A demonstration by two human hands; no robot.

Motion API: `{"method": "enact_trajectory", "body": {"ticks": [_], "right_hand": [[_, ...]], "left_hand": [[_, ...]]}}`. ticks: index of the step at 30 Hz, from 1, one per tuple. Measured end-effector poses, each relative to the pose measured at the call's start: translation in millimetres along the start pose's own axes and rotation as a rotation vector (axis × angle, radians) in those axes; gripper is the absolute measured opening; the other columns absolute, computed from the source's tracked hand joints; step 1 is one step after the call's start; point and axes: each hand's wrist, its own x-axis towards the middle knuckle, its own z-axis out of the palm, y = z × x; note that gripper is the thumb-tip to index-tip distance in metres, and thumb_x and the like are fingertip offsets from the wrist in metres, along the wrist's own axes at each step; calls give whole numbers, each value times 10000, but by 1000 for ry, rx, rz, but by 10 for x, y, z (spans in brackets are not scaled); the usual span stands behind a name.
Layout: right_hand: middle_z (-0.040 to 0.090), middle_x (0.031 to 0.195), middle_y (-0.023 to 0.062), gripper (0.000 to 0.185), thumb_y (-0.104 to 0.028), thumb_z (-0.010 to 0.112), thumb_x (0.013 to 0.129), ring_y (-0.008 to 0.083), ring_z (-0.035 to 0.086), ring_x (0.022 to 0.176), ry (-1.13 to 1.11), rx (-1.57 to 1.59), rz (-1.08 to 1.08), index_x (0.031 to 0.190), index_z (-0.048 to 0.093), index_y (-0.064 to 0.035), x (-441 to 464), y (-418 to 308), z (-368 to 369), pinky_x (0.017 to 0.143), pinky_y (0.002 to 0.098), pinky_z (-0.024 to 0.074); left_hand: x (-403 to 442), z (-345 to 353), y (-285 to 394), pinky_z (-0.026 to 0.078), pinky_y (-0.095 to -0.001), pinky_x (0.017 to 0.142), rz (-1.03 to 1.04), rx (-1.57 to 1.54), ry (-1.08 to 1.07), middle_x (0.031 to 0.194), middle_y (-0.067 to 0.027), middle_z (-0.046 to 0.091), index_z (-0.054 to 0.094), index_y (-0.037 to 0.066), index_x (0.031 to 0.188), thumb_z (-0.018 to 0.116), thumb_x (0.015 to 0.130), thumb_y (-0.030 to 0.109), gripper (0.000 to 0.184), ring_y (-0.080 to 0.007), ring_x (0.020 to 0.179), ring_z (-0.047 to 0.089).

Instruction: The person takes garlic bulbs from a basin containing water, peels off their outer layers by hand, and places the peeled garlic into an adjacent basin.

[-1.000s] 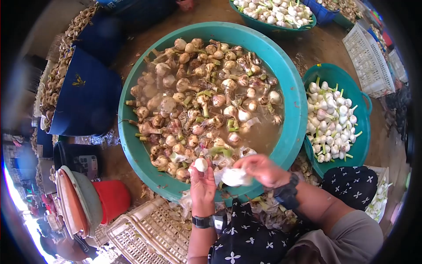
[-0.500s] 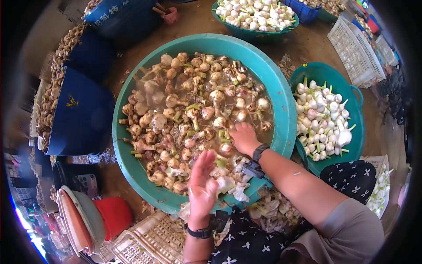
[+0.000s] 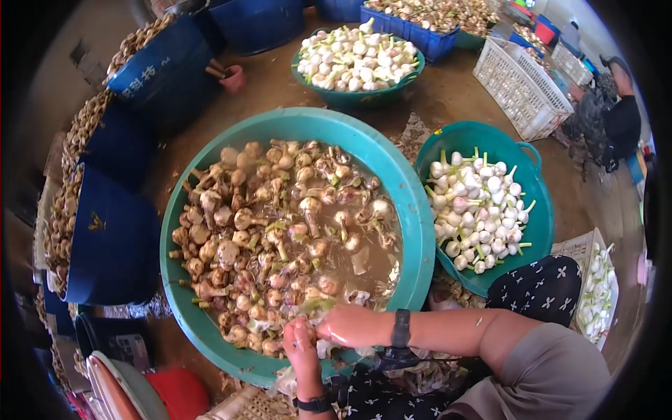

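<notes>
Brown floor, crowded with tubs, around the round green plastic tub (image 3: 420, 245) where my hands meet.
Soil-stained garlic bulbs (image 3: 227, 253) lie in its muddy water, mostly left of centre. By its near rim, the curled fingers of my left hand (image 3: 302, 344) and right hand (image 3: 350, 325) come together; I cannot tell what they grip. Clean white garlic bulbs (image 3: 490, 203) with green stems fill much of the green handled basket (image 3: 535, 203) just beside the tub's right edge.

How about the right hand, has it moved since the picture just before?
Yes. Judged against the big round tub, the right hand has moved toward the near rim, close to the left hand.
</notes>
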Motion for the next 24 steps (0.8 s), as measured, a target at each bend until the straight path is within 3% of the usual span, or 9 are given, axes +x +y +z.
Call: {"method": "enact_trajectory", "body": {"ticks": [8,11,14,16,18,19,22,23,24], "right_hand": [[568,628,106,259,-268,556,839,276,577,567,98,219,188,722,544,-37,-46,148,191,523,397,444],[504,553,98,272,-245,523,881,150,564,522,9,1234,774,764,571,-4,-24,181,223,483,349,432],[566,663,41,263,-250,517,894,102,550,590,158,619,327,865,602,-3,-64,182,241,488,265,442],[557,650,22,248,-237,517,896,71,491,562,218,592,334,832,615,-18,-102,184,270,486,227,413],[542,621,10,252,-215,510,898,71,471,542,124,1246,706,793,617,-14,-99,276,269,503,236,403],[527,609,-13,249,-204,504,903,63,464,528,73,1257,773,777,617,-22,-87,205,97,514,233,415],[545,735,-30,196,-206,519,906,54,501,640,155,1515,724,879,603,-30,-69,65,56,560,218,440],[552,768,-28,188,-199,519,907,54,500,673,215,1539,656,911,601,-30,-66,8,61,589,218,446],[560,802,-26,184,-192,519,908,53,500,706,274,1565,588,942,599,-30,-84,-22,86,619,218,451]], "left_hand": [[-20,-22,-45,367,-200,497,-150,-10,-55,700,-11,522,559,-16,948,491,872,171,213,-74,549,463],[-27,-14,-35,414,-224,554,33,-131,-148,862,-52,575,567,-24,1072,509,859,169,293,-113,652,515],[1,-125,-37,460,-252,691,124,151,-185,992,-82,597,538,-16,1146,563,819,127,358,-127,803,556],[-87,-171,38,454,-328,836,-14,406,-254,1116,-154,583,533,-2,1166,595,769,48,405,-223,958,581],[-209,-22,175,458,-368,858,793,960,-277,1138,-219,565,551,0,1141,597,729,-16,415,-324,976,587],[-237,17,197,452,-407,877,858,1058,-303,1139,-255,544,553,29,1152,590,698,-58,463,-396,1015,559],[-127,-70,-102,457,-416,879,891,1031,-163,1178,-220,540,557,21,1129,561,760,-53,377,-336,1004,581],[-104,-84,-199,492,-400,832,575,724,-87,1192,-151,551,556,31,1121,539,851,39,271,-262,999,590],[-115,-137,-248,492,-400,832,544,744,-51,1192,-151,551,556,31,1121,539,851,39,271,-262,999,590]]}}
